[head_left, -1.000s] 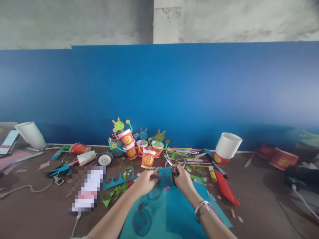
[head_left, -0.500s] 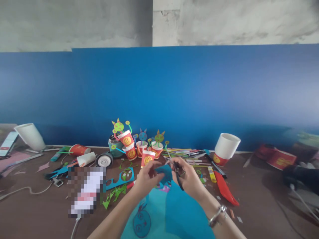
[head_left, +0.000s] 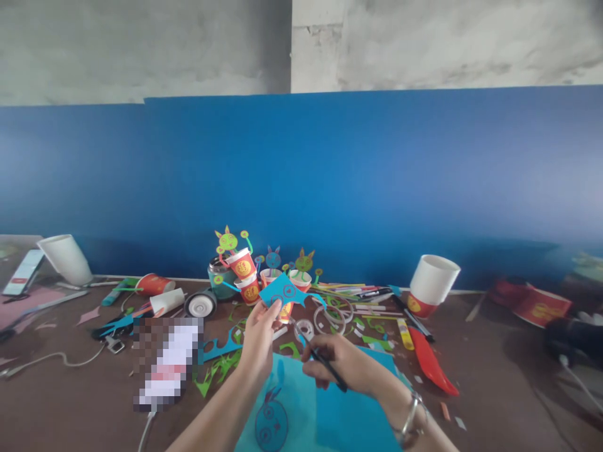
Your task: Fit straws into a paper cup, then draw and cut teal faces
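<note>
My left hand pinches a blue paper piece between thumb and fingers, raised above the table. Two small circles with marks inside are drawn on it, and its lower edge is cut into curves. My right hand is closed around black-handled scissors, lower and to the right, apart from the paper piece. Beneath both hands lie blue sheets. On the left part of them is a drawn round face with ears.
Behind my hands stand red-and-white paper cups with paper animal figures. Green paper scraps and a tape roll lie nearby. Right are a glue stick, a red pointed thing and stacked cups.
My left hand has lifted and turned the blue paper piece, so its drawn circles show. My right hand has moved down with the scissors, away from the paper.
</note>
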Tool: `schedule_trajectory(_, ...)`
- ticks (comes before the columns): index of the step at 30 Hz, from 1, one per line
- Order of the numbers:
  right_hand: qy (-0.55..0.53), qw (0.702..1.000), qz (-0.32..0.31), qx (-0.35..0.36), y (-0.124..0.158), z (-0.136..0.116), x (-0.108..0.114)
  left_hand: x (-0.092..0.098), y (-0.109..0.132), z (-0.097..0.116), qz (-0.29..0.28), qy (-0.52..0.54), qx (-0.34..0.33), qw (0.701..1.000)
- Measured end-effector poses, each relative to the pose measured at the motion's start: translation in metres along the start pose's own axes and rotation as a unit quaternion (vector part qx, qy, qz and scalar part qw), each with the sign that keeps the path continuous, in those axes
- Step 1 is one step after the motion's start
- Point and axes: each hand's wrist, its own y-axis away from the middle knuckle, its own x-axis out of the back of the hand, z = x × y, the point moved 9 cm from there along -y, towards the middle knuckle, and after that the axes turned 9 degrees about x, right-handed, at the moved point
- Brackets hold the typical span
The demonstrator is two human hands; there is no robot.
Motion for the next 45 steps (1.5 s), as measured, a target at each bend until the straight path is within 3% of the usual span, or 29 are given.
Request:
schedule_trajectory(2,-0.012,1.0,-0.007,-0.021,-0.001,0.008,-0.007,0.002,0.001,0.001,0.011,0.008,-0.005,1.0)
schedule_trajectory(4,-0.027,0.999,0.027,-0.017,-0.004,0.011,-0.007,0.001,0.001,0.001,0.014,0.005,-0.006,1.0)
schedule_trajectory(9,-0.067,0.992,0.102,0.021,-0.012,0.01,-0.003,-0.009,0.002,-0.009,-0.032,-0.002,0.02,0.999)
schedule_trajectory(18,-0.063,0.989,0.134,0.016,-0.01,-0.001,0.002,-0.027,0.016,-0.016,-0.085,0.007,0.077,0.993)
schedule_trajectory(35,-0.069,0.985,0.157,0.032,-0.015,0.016,0.004,-0.031,0.017,-0.013,-0.119,0.02,0.078,0.99)
schedule_trajectory(39,-0.049,0.992,0.118,0.012,-0.011,0.01,0.002,-0.028,0.012,-0.01,-0.119,0.013,0.062,0.991)
schedule_trajectory(45,-0.01,0.999,-0.044,-0.021,0.009,-0.003,0.003,-0.002,-0.006,0.004,-0.033,0.086,0.008,0.996)
